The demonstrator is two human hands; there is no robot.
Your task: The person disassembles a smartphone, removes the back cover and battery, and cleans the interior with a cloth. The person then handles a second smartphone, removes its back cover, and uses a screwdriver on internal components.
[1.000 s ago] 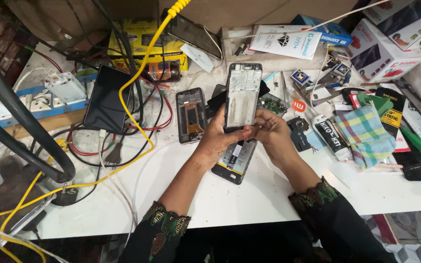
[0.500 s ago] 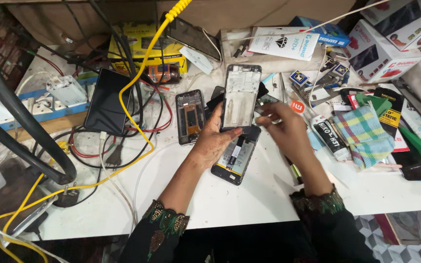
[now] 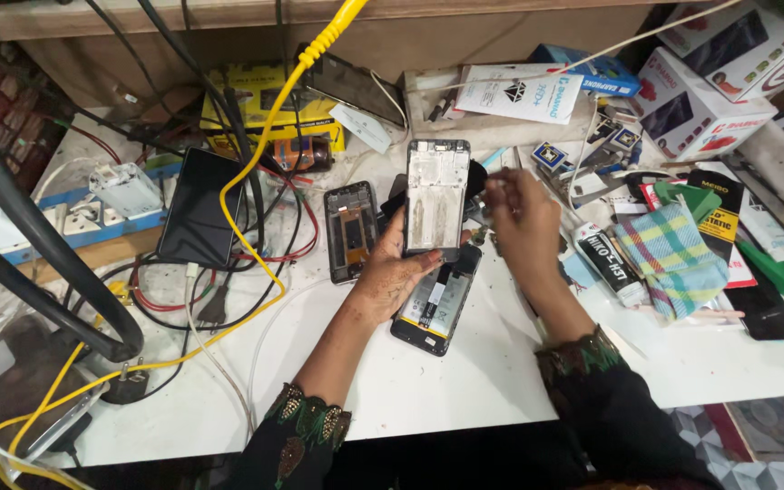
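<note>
The white worktable (image 3: pixel 465 381) carries an opened phone body (image 3: pixel 435 307) just below the left fingers. The left hand (image 3: pixel 390 277) grips a phone frame (image 3: pixel 436 198) by its lower edge, upright. It appears light, thin and fragile: hold by the side rails. The right hand (image 3: pixel 521 213), fingers pinched narrow, hovers beside its upper right edge.

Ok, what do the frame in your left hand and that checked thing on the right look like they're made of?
The phone frame looks like pale matte metal or plastic, a rigid thin plate with cutouts; which one is unclear. The checked cloth looks like woven fabric: soft folds, plaid in green, yellow and pink.
</note>
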